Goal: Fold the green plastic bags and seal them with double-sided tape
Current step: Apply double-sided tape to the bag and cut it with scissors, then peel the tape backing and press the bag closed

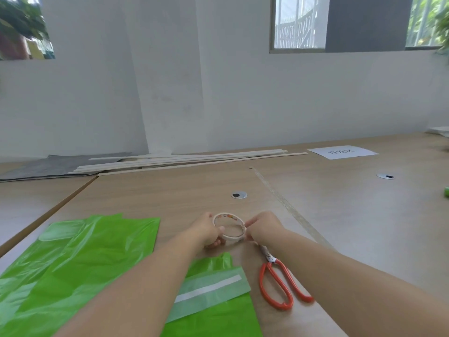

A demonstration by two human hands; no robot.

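Here both hands (233, 231) grip the tape roll (229, 226) between them.

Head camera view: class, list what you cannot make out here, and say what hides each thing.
Head view:
Orange-handled metal scissors: blade tips hidden under the right hand.
White double-sided tape roll, gripped by the left hand: loose end too small to see.
Folded green plastic bag: covered by left forearm, cut by bottom edge.
White paper sheet: writing blurred.
Small green object: cut by right edge.

The tape roll (229, 237) is mid-frame between the left hand (206, 231) and right hand (263, 228); on the desk (170, 190), plastic bags (73, 259) lie lower left, scissors (270, 258) lower right, strips (184, 159) behind.
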